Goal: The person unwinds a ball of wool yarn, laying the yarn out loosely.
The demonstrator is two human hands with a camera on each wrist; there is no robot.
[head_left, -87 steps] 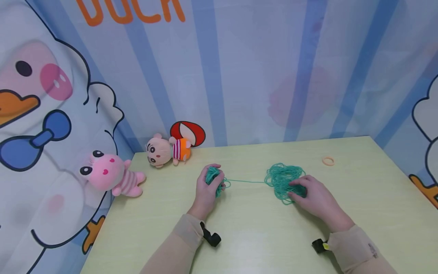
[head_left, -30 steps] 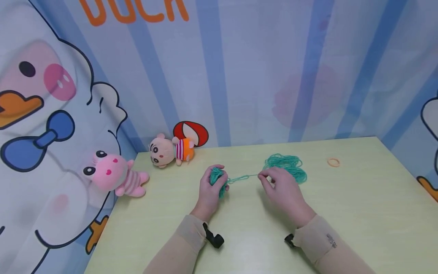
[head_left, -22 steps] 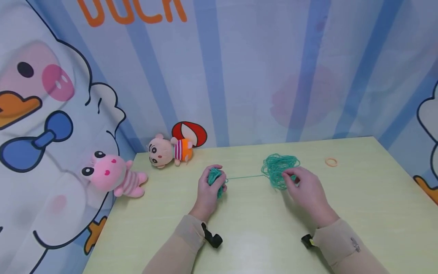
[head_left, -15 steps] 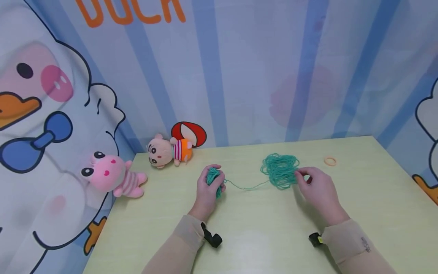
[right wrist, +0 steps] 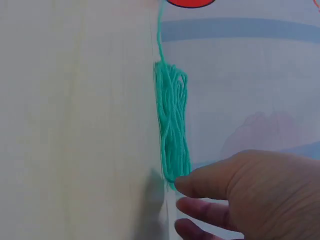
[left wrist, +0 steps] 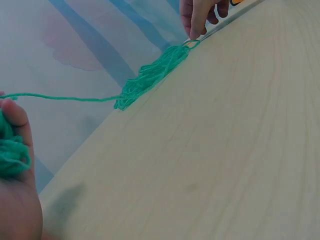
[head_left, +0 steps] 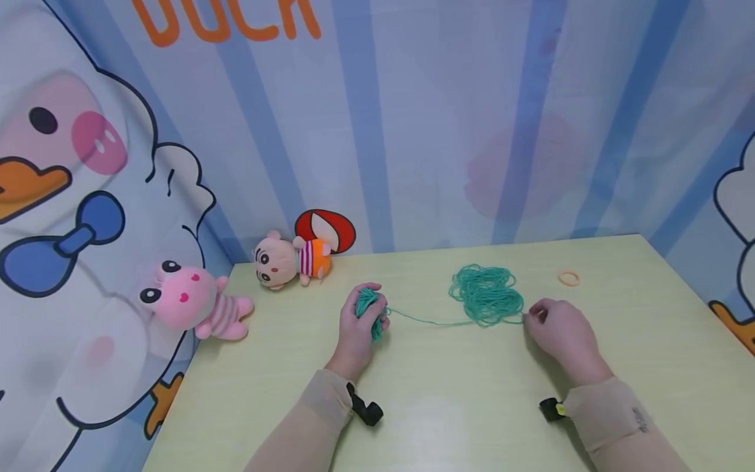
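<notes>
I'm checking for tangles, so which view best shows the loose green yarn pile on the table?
The head view: it shows the loose yarn pile from above, spread out. Both wrist views show it side-on, as a narrow heap; in the right wrist view, the right hand overlaps one end.

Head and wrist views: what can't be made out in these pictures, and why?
Head: middle of the held green yarn bundle, covered by the left hand.
Head: print on the right sleeve, too small to read.
Head: tops of the orange letters, cut off by the upper edge.
Right wrist: rest of the right hand, cut off by right and bottom edges.
</notes>
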